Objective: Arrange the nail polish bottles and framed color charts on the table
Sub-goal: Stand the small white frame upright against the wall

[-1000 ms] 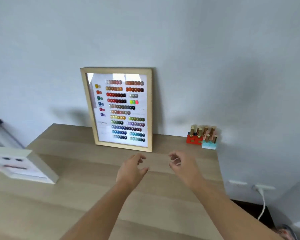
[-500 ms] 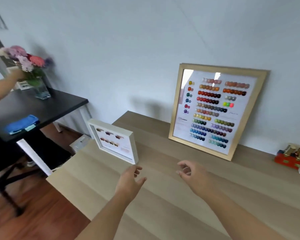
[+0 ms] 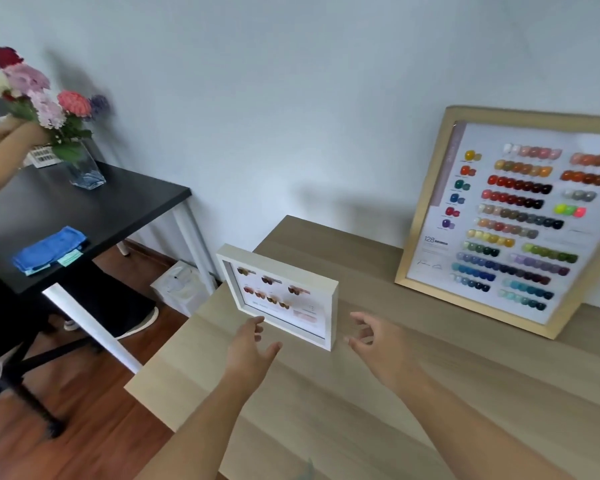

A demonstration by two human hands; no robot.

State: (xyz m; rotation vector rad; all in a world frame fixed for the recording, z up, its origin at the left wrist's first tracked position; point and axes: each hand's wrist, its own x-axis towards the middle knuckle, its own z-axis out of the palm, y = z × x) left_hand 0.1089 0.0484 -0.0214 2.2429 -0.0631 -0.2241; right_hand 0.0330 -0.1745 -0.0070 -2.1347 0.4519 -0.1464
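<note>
A small white box frame (image 3: 281,292) with several brown nail swatches stands upright near the left end of the light wooden table (image 3: 413,393). My left hand (image 3: 252,348) is open just in front of the frame's lower left corner, fingertips close to it. My right hand (image 3: 378,344) is open at the frame's right side, a short gap away. A large wood-framed color chart (image 3: 510,220) leans against the wall at the back right. The nail polish bottles are out of view.
To the left stands a black side table (image 3: 94,209) with a glass vase of flowers (image 3: 80,161) and a blue cloth (image 3: 51,249). Another person's hands (image 3: 11,133) hold the flowers. Wooden floor and a white bag lie below the table's left edge.
The view has swung left, so the bottles left the picture and the white frame came to the middle. Both open hands have moved toward the white frame.
</note>
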